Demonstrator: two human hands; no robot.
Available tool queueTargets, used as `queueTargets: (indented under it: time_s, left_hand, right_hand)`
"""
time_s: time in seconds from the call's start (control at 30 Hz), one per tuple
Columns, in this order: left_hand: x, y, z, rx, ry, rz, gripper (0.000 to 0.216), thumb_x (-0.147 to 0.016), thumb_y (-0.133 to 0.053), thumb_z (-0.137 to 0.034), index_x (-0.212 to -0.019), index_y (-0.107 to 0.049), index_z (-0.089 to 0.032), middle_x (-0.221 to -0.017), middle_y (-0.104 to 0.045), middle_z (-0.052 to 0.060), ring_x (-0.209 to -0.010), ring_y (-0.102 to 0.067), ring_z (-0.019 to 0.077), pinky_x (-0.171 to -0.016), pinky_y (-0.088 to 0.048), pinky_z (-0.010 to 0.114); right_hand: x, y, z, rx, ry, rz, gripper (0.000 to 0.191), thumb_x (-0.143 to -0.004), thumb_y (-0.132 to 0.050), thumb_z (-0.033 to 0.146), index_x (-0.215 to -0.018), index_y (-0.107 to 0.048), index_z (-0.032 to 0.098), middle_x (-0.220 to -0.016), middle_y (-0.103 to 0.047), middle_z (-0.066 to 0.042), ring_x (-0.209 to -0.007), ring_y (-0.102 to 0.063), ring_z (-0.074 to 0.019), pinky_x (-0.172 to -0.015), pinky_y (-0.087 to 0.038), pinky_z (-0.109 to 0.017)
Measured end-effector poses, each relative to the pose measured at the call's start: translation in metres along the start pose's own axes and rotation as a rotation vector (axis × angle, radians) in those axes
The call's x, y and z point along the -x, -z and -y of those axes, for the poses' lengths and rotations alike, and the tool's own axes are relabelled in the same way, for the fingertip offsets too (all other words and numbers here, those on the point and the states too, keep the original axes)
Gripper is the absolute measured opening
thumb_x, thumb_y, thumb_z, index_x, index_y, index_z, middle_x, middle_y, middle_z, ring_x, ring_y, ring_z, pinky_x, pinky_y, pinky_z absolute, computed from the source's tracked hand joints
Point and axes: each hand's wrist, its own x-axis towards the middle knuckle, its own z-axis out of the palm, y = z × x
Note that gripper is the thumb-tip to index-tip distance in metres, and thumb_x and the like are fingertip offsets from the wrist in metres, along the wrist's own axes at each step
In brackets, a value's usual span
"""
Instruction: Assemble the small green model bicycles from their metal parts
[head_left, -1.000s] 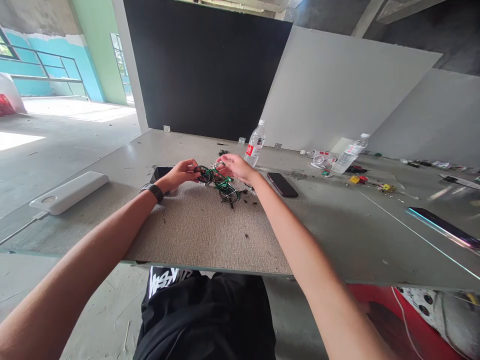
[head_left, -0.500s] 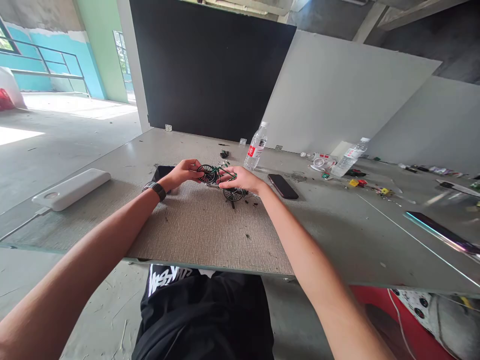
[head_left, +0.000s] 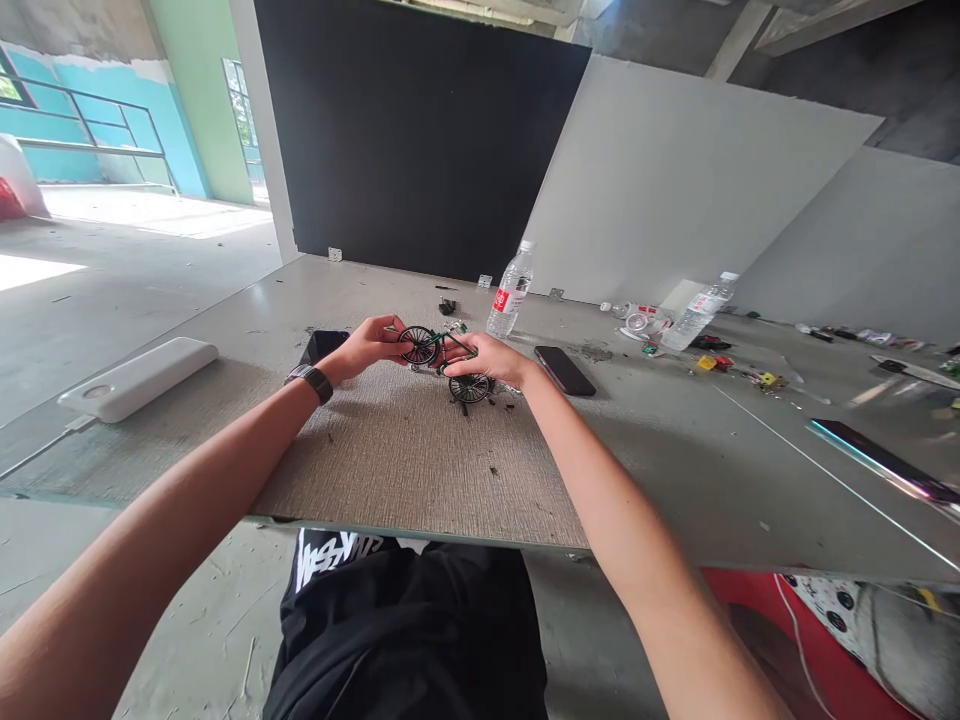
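Between my hands, just above the table, is a small model bicycle (head_left: 444, 344) with a dark green frame and black spoked wheels. My left hand (head_left: 375, 343) pinches the black wheel (head_left: 418, 346) at its left end, thumb and fingers at the rim. From the other side, my right hand (head_left: 493, 358) grips the green frame, its fingers partly hidden behind it. Below the right hand a second black wheel (head_left: 470, 388) shows; whether it is joined to the frame, I cannot tell. Small dark parts (head_left: 463, 408) lie beneath and beside it.
A water bottle (head_left: 511, 290) stands behind my right hand, a dark phone (head_left: 565, 371) to its right. A dark object (head_left: 330, 345) lies behind my left wrist. At the left is a white power bank (head_left: 139, 378). Another bottle (head_left: 699, 312) and loose parts (head_left: 716, 362) are further right.
The left wheel of the model bicycle has shifted slightly right and turned a little more face-on. Both hands keep their grips and have hardly moved.
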Motion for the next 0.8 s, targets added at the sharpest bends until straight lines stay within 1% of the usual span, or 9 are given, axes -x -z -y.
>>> queueTargets:
  time_s: [0.13,0.37,0.47,0.57,0.63,0.7,0.8]
  left_hand:
    - [-0.001,0.0,-0.002,-0.025,0.015,0.003,0.038,-0.08,-0.085,-0.035,-0.089,-0.052,-0.018,-0.091,-0.078,0.008,-0.083,-0.074,0.0191,-0.078,-0.06,0.034]
    - [-0.003,0.002,-0.001,0.004,-0.047,-0.019,0.037,-0.08,-0.085,-0.034,-0.089,-0.053,-0.018,-0.084,-0.076,0.004,-0.08,-0.073,0.0168,-0.078,-0.06,0.032]
    - [-0.003,0.002,-0.001,0.007,-0.055,-0.026,0.037,-0.08,-0.084,-0.033,-0.09,-0.053,-0.018,-0.082,-0.075,0.003,-0.077,-0.072,0.0154,-0.076,-0.06,0.031]
    - [-0.003,0.0,-0.002,0.015,-0.061,-0.038,0.037,-0.079,-0.085,-0.033,-0.089,-0.053,-0.018,-0.081,-0.075,0.003,-0.075,-0.072,0.0148,-0.074,-0.06,0.03]
    - [-0.003,-0.001,-0.003,0.026,-0.061,-0.047,0.038,-0.078,-0.086,-0.033,-0.089,-0.053,-0.018,-0.081,-0.075,0.003,-0.075,-0.071,0.0148,-0.075,-0.06,0.03]
    - [-0.002,-0.002,-0.003,0.036,-0.064,-0.056,0.038,-0.077,-0.086,-0.032,-0.089,-0.053,-0.018,-0.08,-0.075,0.003,-0.075,-0.071,0.0148,-0.075,-0.06,0.03]
    - [-0.002,-0.002,-0.003,0.038,-0.075,-0.063,0.038,-0.077,-0.086,-0.031,-0.087,-0.052,-0.018,-0.08,-0.076,0.003,-0.074,-0.071,0.0144,-0.074,-0.059,0.029]
  right_hand:
    - [-0.001,-0.001,0.001,0.03,0.007,-0.009,0.047,-0.068,-0.084,0.024,-0.113,-0.072,0.019,-0.116,-0.076,-0.008,-0.111,-0.069,-0.023,-0.107,-0.053,-0.04]
    - [-0.002,-0.007,0.004,0.045,0.032,-0.033,0.042,-0.071,-0.081,0.024,-0.112,-0.072,0.021,-0.12,-0.076,-0.007,-0.112,-0.069,-0.0236,-0.109,-0.052,-0.041]
    - [-0.004,-0.008,0.002,0.06,0.032,-0.064,0.041,-0.071,-0.081,0.024,-0.11,-0.071,0.02,-0.118,-0.076,-0.008,-0.108,-0.07,-0.0225,-0.106,-0.053,-0.04]
    - [-0.007,-0.01,-0.001,0.101,0.056,-0.095,0.034,-0.072,-0.08,0.025,-0.105,-0.072,0.019,-0.114,-0.077,-0.008,-0.102,-0.071,-0.0222,-0.1,-0.056,-0.038]
    - [-0.01,-0.012,-0.003,0.181,0.062,-0.169,0.028,-0.071,-0.08,0.026,-0.097,-0.072,0.019,-0.107,-0.078,-0.008,-0.096,-0.071,-0.0227,-0.093,-0.058,-0.037]
    - [-0.013,-0.015,-0.004,0.302,0.048,-0.279,0.025,-0.069,-0.083,0.027,-0.088,-0.071,0.018,-0.097,-0.077,-0.008,-0.088,-0.071,-0.0229,-0.083,-0.058,-0.036]
    - [-0.015,-0.02,-0.005,0.469,0.026,-0.423,0.025,-0.065,-0.085,0.028,-0.079,-0.067,0.018,-0.084,-0.074,-0.006,-0.075,-0.067,-0.0198,-0.068,-0.054,-0.033]
